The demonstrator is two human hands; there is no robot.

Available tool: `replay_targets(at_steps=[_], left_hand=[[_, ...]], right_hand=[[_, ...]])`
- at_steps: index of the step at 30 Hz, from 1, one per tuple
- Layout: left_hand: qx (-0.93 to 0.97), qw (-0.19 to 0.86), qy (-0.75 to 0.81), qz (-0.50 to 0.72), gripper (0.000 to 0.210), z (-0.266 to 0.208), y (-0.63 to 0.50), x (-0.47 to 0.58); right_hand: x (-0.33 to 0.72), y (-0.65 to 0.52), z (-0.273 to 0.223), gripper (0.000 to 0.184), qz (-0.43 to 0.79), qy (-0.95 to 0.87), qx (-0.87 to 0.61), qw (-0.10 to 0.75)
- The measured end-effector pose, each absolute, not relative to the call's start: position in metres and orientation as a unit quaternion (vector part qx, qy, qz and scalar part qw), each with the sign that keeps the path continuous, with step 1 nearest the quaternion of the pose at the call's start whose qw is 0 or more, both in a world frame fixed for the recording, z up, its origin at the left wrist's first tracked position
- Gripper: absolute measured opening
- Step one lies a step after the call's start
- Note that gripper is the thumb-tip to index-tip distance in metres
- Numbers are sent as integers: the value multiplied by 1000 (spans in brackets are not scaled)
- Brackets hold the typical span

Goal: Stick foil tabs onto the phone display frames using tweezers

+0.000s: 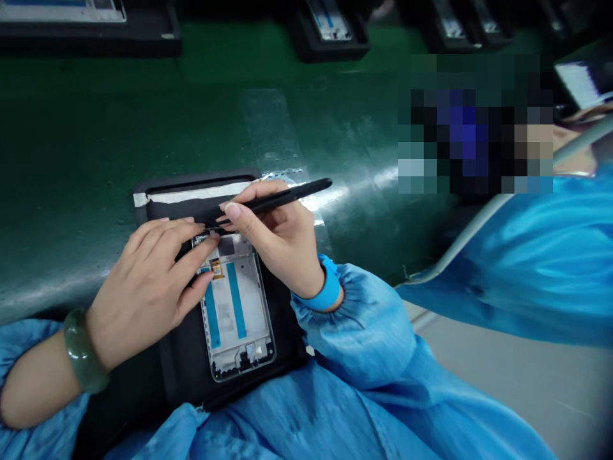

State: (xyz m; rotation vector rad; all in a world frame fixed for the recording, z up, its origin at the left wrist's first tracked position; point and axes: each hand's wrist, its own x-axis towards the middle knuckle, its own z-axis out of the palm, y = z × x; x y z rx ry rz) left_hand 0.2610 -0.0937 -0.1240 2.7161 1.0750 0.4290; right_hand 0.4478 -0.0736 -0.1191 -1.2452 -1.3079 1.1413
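A phone frame [249,300] with blue strips lies face-down in a black tray [179,367], its inside showing. My left hand [153,275] lies over the frame's upper left, fingers stretched out and apart. Its index fingertip touches the top edge, and its thumb rests by a small gold flex cable [217,269]. Slim black tweezers [292,193] are pinched in my right hand [282,236], slanting down to the left. Their tip reaches the top edge near my left index finger; what it touches is too small to make out.
Strips of clear tape [272,128] are stuck on the green table [143,115] beyond the tray. Other black trays [330,51] with phone frames stand along the far side. At the right sits a co-worker in a blue sleeve [527,255], close to my right arm.
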Motion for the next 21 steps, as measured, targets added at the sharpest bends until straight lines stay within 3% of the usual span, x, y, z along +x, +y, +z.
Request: replay_targets(at_steps=[21], left_hand=[[916, 94, 367, 132, 42, -117, -94, 267]], right_hand=[[454, -72, -119, 11, 430, -618, -506, 421]])
